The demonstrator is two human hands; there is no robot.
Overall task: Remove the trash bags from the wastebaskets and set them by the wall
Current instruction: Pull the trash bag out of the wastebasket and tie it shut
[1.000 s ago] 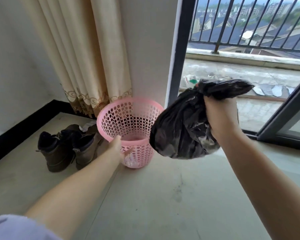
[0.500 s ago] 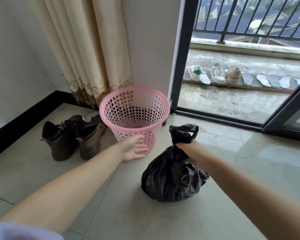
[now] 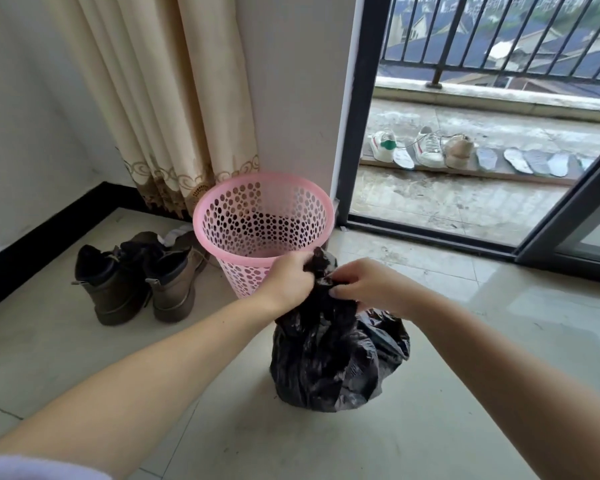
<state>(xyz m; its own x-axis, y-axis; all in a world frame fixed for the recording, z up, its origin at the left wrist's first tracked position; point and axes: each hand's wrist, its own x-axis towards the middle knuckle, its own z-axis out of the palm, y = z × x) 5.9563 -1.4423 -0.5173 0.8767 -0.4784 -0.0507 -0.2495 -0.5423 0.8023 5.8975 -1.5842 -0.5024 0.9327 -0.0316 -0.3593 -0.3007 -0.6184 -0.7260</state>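
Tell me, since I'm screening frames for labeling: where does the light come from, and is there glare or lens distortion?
Head view: daylight enters through the open balcony door; pale glare sheens the floor tiles on the right; the wide-angle lens bows the curtain and stretches both forearms; the black trash bag and pink wastebasket stay sharp.

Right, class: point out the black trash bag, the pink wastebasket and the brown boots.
black trash bag (image 3: pixel 329 362), head view, on its bulging front
pink wastebasket (image 3: pixel 222 252), head view, on its near rim
brown boots (image 3: pixel 174 292), head view, on the right boot's side
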